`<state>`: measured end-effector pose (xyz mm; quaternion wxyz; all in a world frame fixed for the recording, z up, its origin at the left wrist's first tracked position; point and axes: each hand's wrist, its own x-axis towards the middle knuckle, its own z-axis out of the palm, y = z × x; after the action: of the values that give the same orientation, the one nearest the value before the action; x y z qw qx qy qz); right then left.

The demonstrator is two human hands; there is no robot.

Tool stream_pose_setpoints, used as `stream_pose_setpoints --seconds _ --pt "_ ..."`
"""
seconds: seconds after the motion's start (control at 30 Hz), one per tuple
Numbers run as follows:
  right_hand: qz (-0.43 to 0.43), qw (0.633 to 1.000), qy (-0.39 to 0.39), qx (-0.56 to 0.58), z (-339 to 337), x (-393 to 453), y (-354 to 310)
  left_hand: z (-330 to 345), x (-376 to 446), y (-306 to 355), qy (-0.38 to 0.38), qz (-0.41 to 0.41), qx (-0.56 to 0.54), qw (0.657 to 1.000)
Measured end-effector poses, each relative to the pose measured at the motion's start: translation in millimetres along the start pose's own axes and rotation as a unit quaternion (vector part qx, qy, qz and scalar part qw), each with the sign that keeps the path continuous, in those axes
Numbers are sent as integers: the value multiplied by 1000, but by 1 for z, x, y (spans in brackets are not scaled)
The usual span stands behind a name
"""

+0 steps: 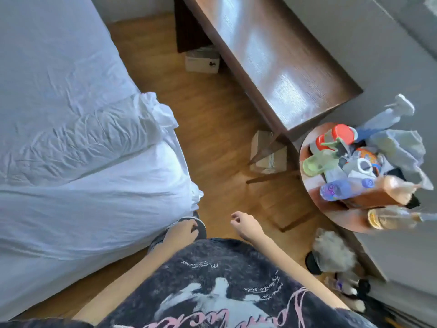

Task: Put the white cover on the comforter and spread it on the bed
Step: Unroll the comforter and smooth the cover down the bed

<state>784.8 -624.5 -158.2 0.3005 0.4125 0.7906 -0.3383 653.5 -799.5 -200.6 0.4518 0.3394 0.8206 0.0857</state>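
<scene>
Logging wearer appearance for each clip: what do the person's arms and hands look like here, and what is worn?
Both forearms are bare, with no sleeves reaching them. The left hand and right hand show no gloves, rings or watch. The person wears a dark mottled T-shirt with a pale figure print, white script and pink lettering.

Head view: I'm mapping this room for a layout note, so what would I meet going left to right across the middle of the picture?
Bed with the white comforter → bare wooden floor → cardboard box under the dark wooden desk → round table crowded with bottles → grey wall.
</scene>
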Motion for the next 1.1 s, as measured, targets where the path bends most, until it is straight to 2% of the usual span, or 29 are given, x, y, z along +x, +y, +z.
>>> stream_pose_setpoints --seconds 0.3,0.47,0.57,0.67,0.8,0.83,0.9,0.97,1.0,1.03,1.1 --pt "-72 992 -50 -89 -93 114 -58 -98 105 22 63 -78 -97 990" --pt "-151 971 -57 -176 -138 166 -126 -147 120 5 124 -152 -193 961" --pt "-230 939 -85 -241 -149 205 -188 -163 124 -15 151 -227 -276 922" --pt "-316 890 -121 -307 -147 244 -259 -172 134 -39 173 -296 -349 872" --pt "-405 789 -196 -419 -137 297 -357 -197 147 -62 208 -387 -432 788" --pt "-433 755 -215 -443 -135 310 -384 -204 153 -65 222 -412 -454 758" --pt "-507 691 -214 -469 -128 333 -437 -220 162 -73 241 -443 -489 712" --pt "-601 647 -172 -437 -121 350 -488 -237 172 -81 265 -453 -514 679" --pt "-638 639 -150 -404 -110 363 -514 -246 179 -90 285 -462 -522 658" --pt "-652 646 -131 -375 -101 373 -534 -254 185 -97 311 -473 -516 642" --pt "-631 682 -123 -349 -72 401 -574 -270 201 -120 381 -503 -487 605"
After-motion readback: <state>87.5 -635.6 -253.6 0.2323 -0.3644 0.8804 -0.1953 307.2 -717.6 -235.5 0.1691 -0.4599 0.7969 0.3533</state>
